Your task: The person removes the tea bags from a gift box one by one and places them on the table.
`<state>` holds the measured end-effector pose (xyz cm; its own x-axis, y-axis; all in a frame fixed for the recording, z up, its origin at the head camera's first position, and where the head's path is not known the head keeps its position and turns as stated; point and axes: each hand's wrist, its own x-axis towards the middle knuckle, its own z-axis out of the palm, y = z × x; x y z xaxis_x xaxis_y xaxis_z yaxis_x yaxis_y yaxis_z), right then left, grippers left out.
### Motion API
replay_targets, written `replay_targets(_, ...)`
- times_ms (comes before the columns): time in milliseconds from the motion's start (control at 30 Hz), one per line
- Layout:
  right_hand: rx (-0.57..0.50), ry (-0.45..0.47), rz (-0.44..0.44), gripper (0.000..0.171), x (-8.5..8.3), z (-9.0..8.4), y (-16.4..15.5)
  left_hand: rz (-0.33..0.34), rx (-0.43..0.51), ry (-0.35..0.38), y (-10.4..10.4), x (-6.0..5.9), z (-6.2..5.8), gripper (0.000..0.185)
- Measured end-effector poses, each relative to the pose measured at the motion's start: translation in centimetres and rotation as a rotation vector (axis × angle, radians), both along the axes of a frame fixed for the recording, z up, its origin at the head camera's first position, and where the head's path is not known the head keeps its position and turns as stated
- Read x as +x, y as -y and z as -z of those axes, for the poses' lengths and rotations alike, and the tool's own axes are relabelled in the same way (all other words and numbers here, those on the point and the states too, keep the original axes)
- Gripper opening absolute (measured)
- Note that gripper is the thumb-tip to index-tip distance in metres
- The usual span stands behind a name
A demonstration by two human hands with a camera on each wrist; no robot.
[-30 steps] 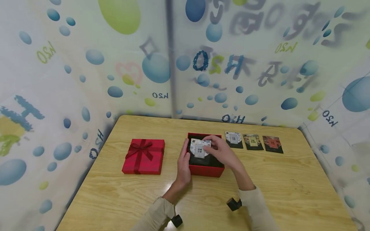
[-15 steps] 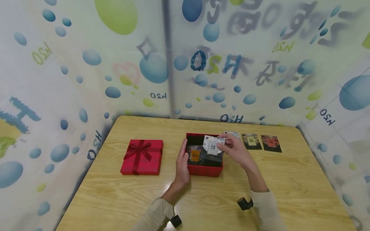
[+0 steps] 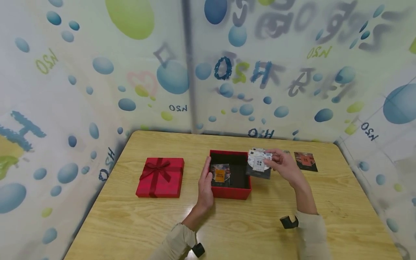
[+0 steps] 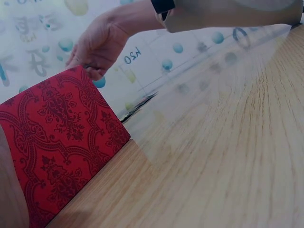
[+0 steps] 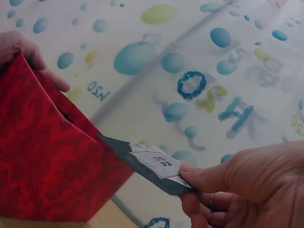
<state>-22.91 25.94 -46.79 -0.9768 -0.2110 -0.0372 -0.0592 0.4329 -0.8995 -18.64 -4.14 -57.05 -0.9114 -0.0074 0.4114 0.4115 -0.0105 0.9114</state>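
An open red gift box (image 3: pixel 231 193) with a dark inside stands on the table. My left hand (image 3: pixel 205 184) rests along its left side, fingers fairly straight. Between thumb and fingers, my right hand (image 3: pixel 286 168) pinches a flat packet (image 3: pixel 259 165), white above and dark below, with a printed label. The packet is held up beside the box's right rim. Inside the box, at the left, lies a dark packet with an orange label (image 3: pixel 220 176). In the right wrist view the pinched packet (image 5: pixel 159 164) appears tilted, its tip near the box's patterned wall (image 5: pixel 61 161).
Left of the box lies its red lid (image 3: pixel 160 182) with a dark ribbon bow. A red-labelled packet (image 3: pixel 306 161) lies at the back right of the wooden table (image 3: pixel 136 224). Other packets there are mostly hidden behind my right hand. Printed walls (image 3: pixel 146 108) border the table.
My right hand has lifted the white packet out of the box and carried it right, past the rim. That uncovered the orange-labelled packet. My left hand has stayed against the box.
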Motion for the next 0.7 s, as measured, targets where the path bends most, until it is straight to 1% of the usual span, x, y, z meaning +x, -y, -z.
replay_targets(133, 0.016, 0.025, -0.010, 0.046, -0.1, 0.1, -1.2, -0.003, -0.003, 0.004, 0.0, -0.1, 0.0, 0.055)
replay_targets(300, 0.030, 0.054, -0.023, 0.044, -0.3, 0.6, -2.1, -0.006, -0.004, 0.002, 0.0, -0.1, 0.1, 0.055)
replay_targets(367, 0.044, 0.057, -0.026, 0.046, -0.3, 0.8, -2.4, -0.011, -0.011, 0.002, 0.0, -0.1, 0.1, 0.055)
replay_targets(567, 0.083, 0.089, -0.040, 0.048, -0.6, 2.0, -3.3, -0.010, -0.020, 0.010, 0.0, -0.1, -0.1, 0.055)
replay_targets(700, 0.090, 0.111, -0.083, 0.040, -0.8, 3.1, -3.8, -0.003, -0.016, 0.004, 0.0, 0.0, -0.1, 0.055)
